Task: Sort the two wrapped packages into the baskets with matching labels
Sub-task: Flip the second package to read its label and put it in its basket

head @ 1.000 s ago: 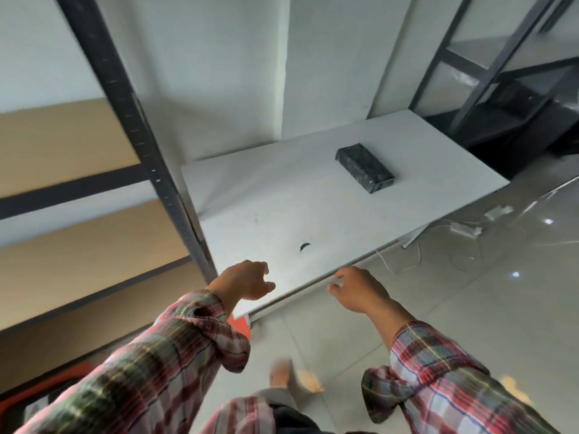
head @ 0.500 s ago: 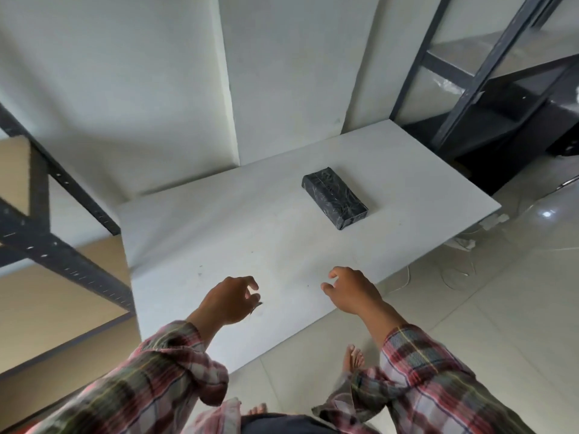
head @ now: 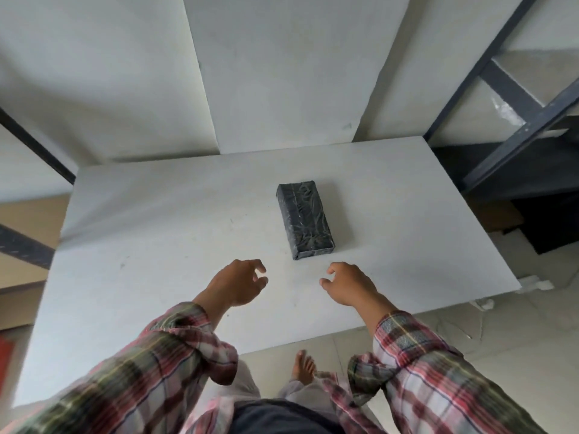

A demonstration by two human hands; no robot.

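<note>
One black wrapped package [head: 304, 220] lies flat on the white table [head: 156, 239], a little right of the middle, its long side pointing away from me. My left hand [head: 238, 283] hovers over the table just below and left of the package, fingers curled and apart, holding nothing. My right hand [head: 347, 285] hovers just below and right of it, fingers also apart and empty. Neither hand touches the package. No second package and no basket is in view.
A dark metal shelving rack [head: 517, 126] stands to the right of the table, with a dark box under it. Another rack post [head: 34, 145] and tan shelves are at the left. A white wall is behind the table. My bare foot [head: 304, 368] is on the tiled floor.
My view has swung from the left shelving to face the table squarely. Both hands have moved forward over the tabletop and now flank the near end of the package.
</note>
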